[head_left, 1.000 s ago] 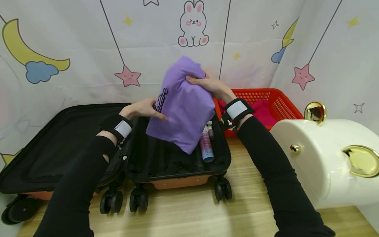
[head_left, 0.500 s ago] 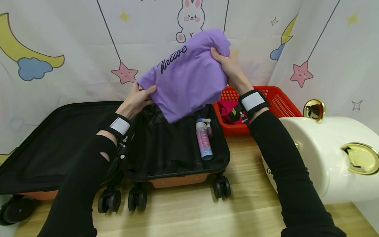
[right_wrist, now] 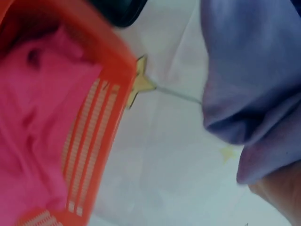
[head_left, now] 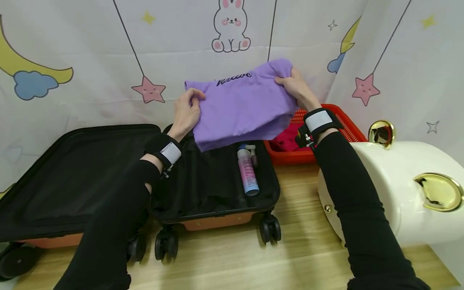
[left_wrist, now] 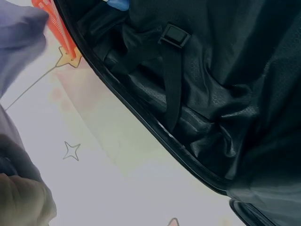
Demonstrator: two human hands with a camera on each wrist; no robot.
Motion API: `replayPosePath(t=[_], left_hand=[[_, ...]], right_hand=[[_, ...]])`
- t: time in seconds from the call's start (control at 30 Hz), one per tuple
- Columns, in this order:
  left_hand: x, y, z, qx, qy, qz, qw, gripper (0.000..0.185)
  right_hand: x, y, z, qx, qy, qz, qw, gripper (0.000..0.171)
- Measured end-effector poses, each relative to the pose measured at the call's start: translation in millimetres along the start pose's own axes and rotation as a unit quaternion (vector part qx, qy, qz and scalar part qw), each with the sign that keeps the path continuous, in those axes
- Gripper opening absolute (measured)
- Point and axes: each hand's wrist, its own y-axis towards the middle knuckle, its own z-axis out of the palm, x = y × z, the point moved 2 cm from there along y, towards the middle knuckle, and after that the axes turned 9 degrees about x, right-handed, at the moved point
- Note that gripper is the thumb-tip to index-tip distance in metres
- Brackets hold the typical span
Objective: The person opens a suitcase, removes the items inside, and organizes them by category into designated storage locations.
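A folded purple garment (head_left: 246,106) with black lettering along its far edge is held up above the open suitcase (head_left: 203,201). My left hand (head_left: 187,110) pinches its left end between thumb and fingers. At the right end, my right hand (head_left: 295,86) grips the cloth with the thumb on top. Below it in the suitcase's right half lie a pink-and-blue bottle (head_left: 248,173) and a smaller bottle (head_left: 253,157) beside it. In the right wrist view the purple cloth (right_wrist: 254,70) hangs over part of the right hand (right_wrist: 277,193).
A red basket (head_left: 290,158) with pink cloth (head_left: 290,139) in it stands behind the suitcase on the right. A white rounded container (head_left: 409,193) with gold fittings sits at the right of the wooden table (head_left: 224,262). Inside the suitcase is a buckled strap (left_wrist: 173,70).
The purple garment was tilted and bunched; it has been turned and now spans level between both hands. The right hand has moved rightward, and the left hand has shifted its hold upward.
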Motion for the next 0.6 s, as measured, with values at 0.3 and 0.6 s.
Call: replayPosePath(t=[0.3, 0.6], left_hand=[[-20.4, 4.9, 37.8, 0.198, -0.032, -0.052, 0.9783, 0.088], [-44.5, 15.2, 74.5, 0.193, -0.076, -0.022, 0.978, 0.082]], right_hand=[[-4, -1, -20, -0.009, -0.306, -0.01, 0.952, 0.069], [-8, -2, -41, -0.007, -0.455, 0.078, 0.887, 0.069]])
